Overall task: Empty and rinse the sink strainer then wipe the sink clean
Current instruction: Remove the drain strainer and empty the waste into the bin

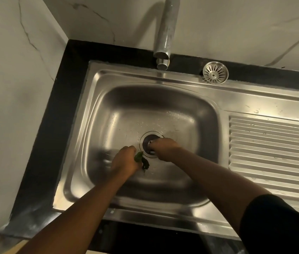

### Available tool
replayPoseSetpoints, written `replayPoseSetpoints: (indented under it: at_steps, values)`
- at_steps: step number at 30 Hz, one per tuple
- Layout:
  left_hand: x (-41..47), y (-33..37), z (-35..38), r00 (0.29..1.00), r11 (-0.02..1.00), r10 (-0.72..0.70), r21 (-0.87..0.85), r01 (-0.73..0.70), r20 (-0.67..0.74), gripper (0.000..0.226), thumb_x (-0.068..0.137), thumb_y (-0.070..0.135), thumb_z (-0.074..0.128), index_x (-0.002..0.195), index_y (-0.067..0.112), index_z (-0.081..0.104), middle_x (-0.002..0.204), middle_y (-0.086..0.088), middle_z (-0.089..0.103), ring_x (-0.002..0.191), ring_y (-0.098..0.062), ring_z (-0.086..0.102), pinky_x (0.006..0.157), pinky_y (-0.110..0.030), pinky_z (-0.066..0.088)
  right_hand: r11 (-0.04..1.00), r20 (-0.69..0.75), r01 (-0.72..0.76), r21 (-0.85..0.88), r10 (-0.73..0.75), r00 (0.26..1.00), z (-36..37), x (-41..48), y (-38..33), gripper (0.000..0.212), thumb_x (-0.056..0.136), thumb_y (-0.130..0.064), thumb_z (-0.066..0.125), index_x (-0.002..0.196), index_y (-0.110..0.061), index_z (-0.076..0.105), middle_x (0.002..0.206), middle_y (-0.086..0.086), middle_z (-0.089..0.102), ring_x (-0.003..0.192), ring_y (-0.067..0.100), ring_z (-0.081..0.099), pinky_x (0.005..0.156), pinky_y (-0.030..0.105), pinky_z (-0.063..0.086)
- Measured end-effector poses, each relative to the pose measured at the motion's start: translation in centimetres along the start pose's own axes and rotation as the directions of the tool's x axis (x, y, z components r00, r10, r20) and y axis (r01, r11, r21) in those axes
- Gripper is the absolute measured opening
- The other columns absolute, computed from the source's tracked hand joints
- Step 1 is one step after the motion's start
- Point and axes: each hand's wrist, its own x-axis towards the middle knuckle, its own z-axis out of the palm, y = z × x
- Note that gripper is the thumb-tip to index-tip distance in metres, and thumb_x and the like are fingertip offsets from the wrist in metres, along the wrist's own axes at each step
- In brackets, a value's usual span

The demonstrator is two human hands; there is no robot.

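Steel sink (108, 92) is filling the head view. Left hand (124, 160) is reaching into it, curling its fingers round green leaf scraps (141, 160) beside the drain (149, 139). Right hand (163, 148) is dipping bent fingers into the drain; pinching or not, I cannot tell. Strainer (215, 72) is sitting on the sink's back edge.

One head-worn camera looks steeply down from close above into the sink (119, 99), facing the back wall (236, 24), with the tap (166, 33) at top and the drainboard (273, 143) running off right.
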Motion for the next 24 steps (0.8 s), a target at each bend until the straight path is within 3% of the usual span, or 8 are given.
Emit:
replayPoseSetpoints:
  at_steps: [5, 8, 12, 18, 22, 24]
  values:
    - [0.2, -0.1, 0.6, 1.000, 1.000, -0.012, -0.025, 0.013, 0.025, 0.045, 0.083, 0.035, 0.083, 0.121, 0.015, 0.067, 0.120, -0.008, 0.069, 0.106, -0.027, 0.067, 0.086, -0.038, 0.056, 0.998, 0.016, -0.025, 0.053, 0.024, 1.000, 0.3, 0.4, 0.1, 0.053, 0.092, -0.008, 0.066, 0.142, -0.021, 0.056, 0.139, 0.008, 0.061, 0.123, 0.028, 0.062, 0.097, 0.040, 0.055]
    - [0.3, 0.1, 1.2, 0.999, 1.000, -0.013, -0.002, 0.014, 0.036, 0.043, 0.079, 0.041, 0.085, 0.111, 0.020, 0.066, 0.112, -0.005, 0.070, 0.098, -0.024, 0.067, 0.078, -0.036, 0.055, 0.997, 0.043, -0.027, 0.077, 0.024, 0.999, 0.2, 0.6, -0.2, 0.042, 0.095, -0.015, 0.061, 0.137, -0.017, 0.060, 0.135, 0.009, 0.063, 0.118, 0.027, 0.064, 0.094, 0.038, 0.055]
    - [0.4, 0.5, 2.4, 1.000, 1.000, -0.014, 0.022, 0.014, 0.006, 0.044, 0.078, 0.038, 0.085, 0.113, 0.019, 0.064, 0.114, -0.005, 0.068, 0.104, -0.028, 0.067, 0.083, -0.038, 0.055, 0.994, 0.061, -0.022, 0.106, 0.016, 0.998, 0.1, 0.7, -0.3, 0.035, 0.097, -0.016, 0.061, 0.132, -0.014, 0.064, 0.129, 0.010, 0.065, 0.113, 0.027, 0.066, 0.093, 0.037, 0.056]
    - [0.5, 0.8, 3.6, 0.999, 0.999, -0.032, 0.037, 0.033, -0.027, 0.017, 0.086, 0.024, 0.076, 0.102, 0.019, 0.069, 0.107, -0.007, 0.073, 0.096, -0.028, 0.070, 0.080, -0.038, 0.058, 0.990, 0.015, -0.013, 0.142, 0.011, 1.000, 0.3, 0.3, -0.5, 0.032, 0.096, -0.007, 0.061, 0.127, -0.012, 0.066, 0.128, 0.012, 0.067, 0.113, 0.029, 0.066, 0.093, 0.039, 0.057]
    - [0.6, 0.5, 2.8, 0.999, 1.000, -0.030, -0.006, 0.030, -0.043, 0.013, 0.084, 0.021, 0.075, 0.097, 0.017, 0.072, 0.101, -0.011, 0.075, 0.094, -0.033, 0.071, 0.080, -0.041, 0.062, 0.948, -0.055, -0.067, 0.310, 0.088, 0.995, 0.3, -0.4, -0.2, 0.031, 0.095, -0.013, 0.063, 0.124, -0.018, 0.071, 0.126, 0.011, 0.070, 0.113, 0.030, 0.066, 0.096, 0.036, 0.055]
    - [0.7, 0.5, 1.8, 0.997, 0.998, -0.010, -0.056, 0.005, -0.079, 0.013, 0.084, 0.023, 0.078, 0.095, 0.018, 0.075, 0.097, -0.011, 0.076, 0.090, -0.033, 0.073, 0.075, -0.036, 0.060, 0.897, -0.091, -0.093, 0.432, 0.146, 0.985, 0.0, -1.0, 0.3, 0.029, 0.094, -0.015, 0.065, 0.120, -0.020, 0.074, 0.118, 0.007, 0.072, 0.110, 0.028, 0.067, 0.086, 0.027, 0.053]
